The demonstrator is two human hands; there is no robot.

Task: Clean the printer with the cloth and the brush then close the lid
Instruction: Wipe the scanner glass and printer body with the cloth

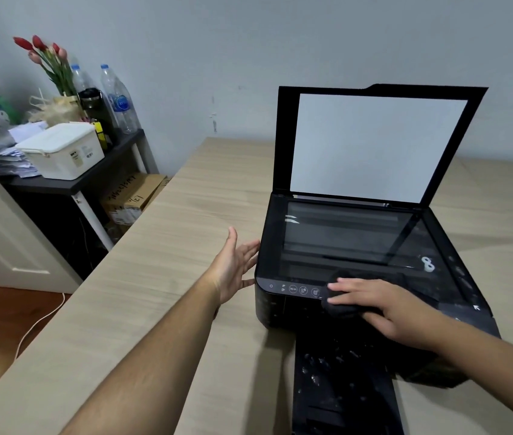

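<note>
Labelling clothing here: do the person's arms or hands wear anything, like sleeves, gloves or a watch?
Nothing shows. Both forearms are bare to the frame edge, no sleeves. The left hand and right hand wear no gloves; no watch, bracelet or ring is visible.

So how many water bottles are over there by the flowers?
2. One water bottle stands just behind the tulips, the other water bottle to its right, beside the black tumbler. Others may be hidden.

Head cam, wide-angle, looks fwd/down, close over printer (343, 240).
</note>
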